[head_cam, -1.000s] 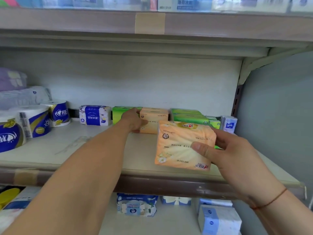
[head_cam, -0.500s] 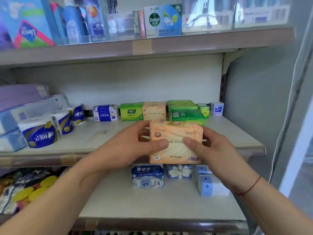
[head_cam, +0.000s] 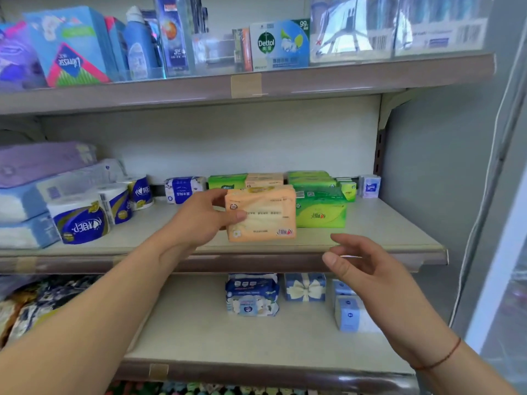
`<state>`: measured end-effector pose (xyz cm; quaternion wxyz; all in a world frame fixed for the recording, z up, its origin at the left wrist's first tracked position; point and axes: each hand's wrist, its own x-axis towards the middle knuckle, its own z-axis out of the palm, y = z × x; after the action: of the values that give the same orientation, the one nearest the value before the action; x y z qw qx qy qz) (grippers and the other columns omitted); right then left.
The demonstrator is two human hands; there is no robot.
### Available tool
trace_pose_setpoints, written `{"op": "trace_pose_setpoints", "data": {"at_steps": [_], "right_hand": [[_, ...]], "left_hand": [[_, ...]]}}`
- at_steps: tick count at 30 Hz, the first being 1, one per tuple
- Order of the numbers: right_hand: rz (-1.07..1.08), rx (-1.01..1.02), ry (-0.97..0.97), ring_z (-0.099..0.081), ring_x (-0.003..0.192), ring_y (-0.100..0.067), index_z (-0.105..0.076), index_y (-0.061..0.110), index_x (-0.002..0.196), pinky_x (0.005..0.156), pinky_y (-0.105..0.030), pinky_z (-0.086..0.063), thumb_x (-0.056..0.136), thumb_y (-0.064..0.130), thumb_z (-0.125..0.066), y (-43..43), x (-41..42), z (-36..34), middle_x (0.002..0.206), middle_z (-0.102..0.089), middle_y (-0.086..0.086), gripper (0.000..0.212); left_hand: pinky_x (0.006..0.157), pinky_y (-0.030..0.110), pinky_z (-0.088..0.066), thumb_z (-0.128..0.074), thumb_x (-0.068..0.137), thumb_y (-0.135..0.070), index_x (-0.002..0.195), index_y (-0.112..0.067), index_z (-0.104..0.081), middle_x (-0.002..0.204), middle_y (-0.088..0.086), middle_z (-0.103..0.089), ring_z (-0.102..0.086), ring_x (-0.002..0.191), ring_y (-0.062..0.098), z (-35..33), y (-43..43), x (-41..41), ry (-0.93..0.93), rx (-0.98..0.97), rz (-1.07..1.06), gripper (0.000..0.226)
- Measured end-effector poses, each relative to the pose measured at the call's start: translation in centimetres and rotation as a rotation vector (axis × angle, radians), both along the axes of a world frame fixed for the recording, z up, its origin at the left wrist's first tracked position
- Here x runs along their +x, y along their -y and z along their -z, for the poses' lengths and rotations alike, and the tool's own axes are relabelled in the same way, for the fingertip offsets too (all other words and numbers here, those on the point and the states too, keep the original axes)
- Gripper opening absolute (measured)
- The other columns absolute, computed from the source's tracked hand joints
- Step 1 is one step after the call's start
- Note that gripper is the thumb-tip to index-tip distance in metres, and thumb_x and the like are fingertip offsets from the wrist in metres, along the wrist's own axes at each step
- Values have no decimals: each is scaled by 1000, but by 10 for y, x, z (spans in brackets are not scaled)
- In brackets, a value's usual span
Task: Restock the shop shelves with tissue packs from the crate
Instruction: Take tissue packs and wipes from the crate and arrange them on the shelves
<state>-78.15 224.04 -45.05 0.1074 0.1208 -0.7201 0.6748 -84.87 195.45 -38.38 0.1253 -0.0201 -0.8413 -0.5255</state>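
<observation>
Your left hand [head_cam: 199, 220] grips the orange tissue pack [head_cam: 262, 215] by its left end: the thumb presses on the printed front face near the left edge, and the fingers wrap round the top corner and the back. The pack stands upright with its front towards you, over the front half of the middle shelf [head_cam: 385, 223]; you cannot tell from this view whether its bottom edge touches the shelf board or hangs just above it. Its right end overlaps the left edge of a green tissue pack [head_cam: 322, 212] that stands just beside and behind it. Further back, against the rear wall, a second orange pack [head_cam: 265, 179] sits between more green packs [head_cam: 226, 181], with a blue and white pack [head_cam: 184, 189] to their left and a small white pack [head_cam: 370, 186] at the right end of the row. Your right hand [head_cam: 368, 269] holds nothing: its fingers are spread and loosely curved, palm turned to the left, and it hangs below and to the right of the orange pack, apart from it, in front of the shelf's front lip. A thin red cord [head_cam: 439, 357] circles that wrist. At the left of the middle shelf stand toilet rolls [head_cam: 81, 218] in blue wrappers, beside stacked soft bundles [head_cam: 28, 201]. On the lower shelf [head_cam: 228, 337] lie a wipes pack [head_cam: 252, 295] and a blue box with a bow [head_cam: 305, 287]. The upper shelf [head_cam: 313, 78] carries a Dettol box [head_cam: 279, 44].
</observation>
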Motion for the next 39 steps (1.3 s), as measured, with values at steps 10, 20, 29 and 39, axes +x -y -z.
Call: {"op": "trace_pose_setpoints", "data": {"at_steps": [10, 20, 29, 39], "right_hand": [[2, -77, 15, -70, 75, -7, -81, 31, 94, 69, -9, -52, 64, 48, -91, -5, -4, 15, 89, -78, 6, 36], [-13, -93, 59, -69, 64, -10, -83, 19, 84, 60, -9, -52, 53, 24, -78, 1, -28, 28, 82, -78, -6, 32], [-15, -63, 47, -68, 68, -8, -80, 17, 95, 65, -9, -51, 64, 25, -77, 6, -38, 23, 86, -78, -1, 32], [-19, -8, -73, -69, 81, -19, -77, 27, 106, 73, -24, -56, 95, 23, -69, 18, -17, -20, 98, -75, 0, 14]], "left_hand": [[97, 47, -57, -78, 87, -5, 111, -12, -67, 111, 8, -73, -70, 105, 27, 38, 10, -149, 117, -42, -64, 27], [103, 35, -51, -75, 90, -20, 136, -8, -59, 128, 5, -66, -63, 117, 26, 47, 12, -223, 69, -298, -127, 50], [101, 34, -47, -68, 96, -35, 140, -2, -50, 139, 13, -58, -55, 126, 31, 42, 0, -231, 89, -494, -242, 59], [75, 28, -48, -65, 97, -39, 113, -21, -68, 107, -6, -69, -62, 92, 14, 19, -23, -83, -250, -223, -246, 25]]}}
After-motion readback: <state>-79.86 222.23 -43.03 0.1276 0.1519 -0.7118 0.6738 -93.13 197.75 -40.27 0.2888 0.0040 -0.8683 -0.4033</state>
